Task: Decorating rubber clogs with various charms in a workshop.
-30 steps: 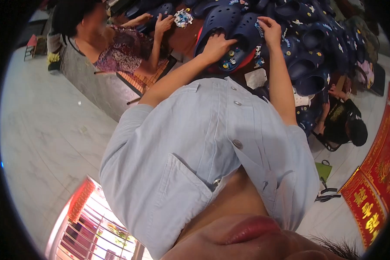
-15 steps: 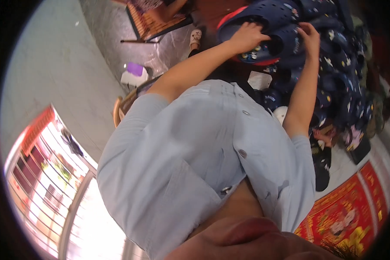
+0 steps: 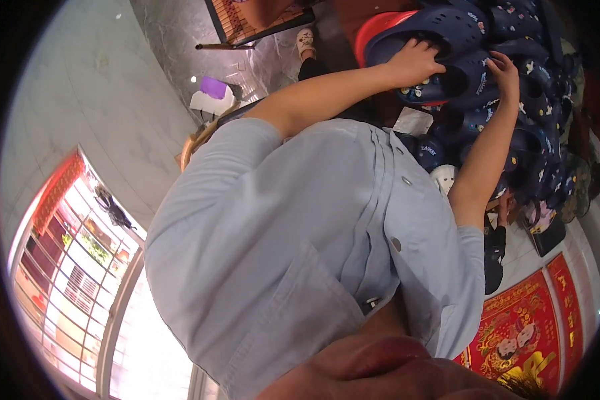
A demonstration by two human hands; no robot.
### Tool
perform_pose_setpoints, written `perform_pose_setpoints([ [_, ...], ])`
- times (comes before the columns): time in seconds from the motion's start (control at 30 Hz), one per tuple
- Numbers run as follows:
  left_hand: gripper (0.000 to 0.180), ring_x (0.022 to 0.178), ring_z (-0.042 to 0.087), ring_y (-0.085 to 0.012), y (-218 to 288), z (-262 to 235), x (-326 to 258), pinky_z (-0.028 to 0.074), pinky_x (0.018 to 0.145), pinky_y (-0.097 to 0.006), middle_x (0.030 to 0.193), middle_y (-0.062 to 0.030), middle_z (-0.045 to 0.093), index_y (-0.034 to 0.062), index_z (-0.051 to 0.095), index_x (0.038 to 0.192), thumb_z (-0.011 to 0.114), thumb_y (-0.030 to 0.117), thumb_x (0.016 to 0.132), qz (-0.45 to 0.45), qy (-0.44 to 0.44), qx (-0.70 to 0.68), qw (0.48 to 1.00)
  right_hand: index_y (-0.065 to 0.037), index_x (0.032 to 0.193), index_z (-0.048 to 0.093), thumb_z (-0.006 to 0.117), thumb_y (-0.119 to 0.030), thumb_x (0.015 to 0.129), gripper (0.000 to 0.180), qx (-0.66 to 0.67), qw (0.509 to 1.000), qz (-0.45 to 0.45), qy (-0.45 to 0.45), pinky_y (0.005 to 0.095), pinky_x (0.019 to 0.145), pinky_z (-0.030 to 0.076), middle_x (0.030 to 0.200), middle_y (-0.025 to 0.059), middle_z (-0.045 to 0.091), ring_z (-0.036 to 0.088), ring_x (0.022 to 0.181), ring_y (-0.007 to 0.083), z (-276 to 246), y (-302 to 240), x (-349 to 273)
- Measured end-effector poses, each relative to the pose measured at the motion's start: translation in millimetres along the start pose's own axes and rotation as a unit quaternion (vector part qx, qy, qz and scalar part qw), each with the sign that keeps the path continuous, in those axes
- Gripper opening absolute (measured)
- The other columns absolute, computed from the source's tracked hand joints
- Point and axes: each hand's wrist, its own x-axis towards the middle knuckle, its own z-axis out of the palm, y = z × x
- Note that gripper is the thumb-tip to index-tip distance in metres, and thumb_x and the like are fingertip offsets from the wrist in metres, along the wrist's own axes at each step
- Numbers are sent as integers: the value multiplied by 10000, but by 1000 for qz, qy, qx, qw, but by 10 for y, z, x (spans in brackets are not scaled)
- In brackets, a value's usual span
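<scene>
Two navy clogs lie side by side at the top of the view: an upper clog [image 3: 455, 32] and a lower clog [image 3: 470, 80], both with small coloured charms. My left hand [image 3: 415, 65] is closed at their heel ends, its fingers over the upper clog's rim and its thumb towards the lower clog's opening. At the lower clog's toe end my right hand [image 3: 505, 75] is bent, thumb and fingertips against its surface. Part of the right fingertips' contact is hidden. A red clog edge [image 3: 367, 41] shows behind the navy pair.
Many more navy clogs [image 3: 533, 133] are heaped to the right. Below the pair lie a white piece of packaging [image 3: 412, 121] and a white shoe [image 3: 443, 177]. A slatted chair [image 3: 237, 23] and another person's foot [image 3: 305, 41] are at upper left, near a white-and-purple box [image 3: 213, 93].
The whole view has shifted, so hands and clogs now appear further right and slightly lower. Both hands keep nearly the same places on the clogs. The person by the chair has moved.
</scene>
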Motion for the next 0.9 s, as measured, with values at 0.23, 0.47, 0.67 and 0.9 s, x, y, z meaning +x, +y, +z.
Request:
perform_pose_setpoints([
  [0.23,301,1072,537,-332,17,-32,11,403,879,-477,1183,-158,570,253,695,1055,577,174,790,18,-4,6,1000,-31,1176,613,688,-48,817,367,-38,997,34,-57,300,823,473,1013,144,674,625,928,195,-38,41,94],
  [0.47,286,1070,535,-345,13,-39,14,397,878,-480,1174,-167,577,238,698,1044,560,181,800,15,-8,8,1000,-112,1184,616,691,-104,830,362,-99,992,27,-79,292,659,472,1028,105,674,609,857,161,-49,-103,111],
  [0.67,307,1175,476,-351,47,-88,54,362,939,-488,1245,-169,540,231,696,1053,576,168,778,-2,-62,2,998,-111,1163,626,736,-197,809,381,-50,994,42,-85,273,610,454,979,66,675,601,808,148,-95,196,196],
  [0.9,313,1060,515,-339,-35,-15,68,402,841,-459,1158,-159,561,239,688,1041,658,188,734,9,-40,40,998,-39,1166,622,711,-206,831,384,50,992,-107,45,300,871,466,1066,120,671,626,996,202,141,420,30],
])
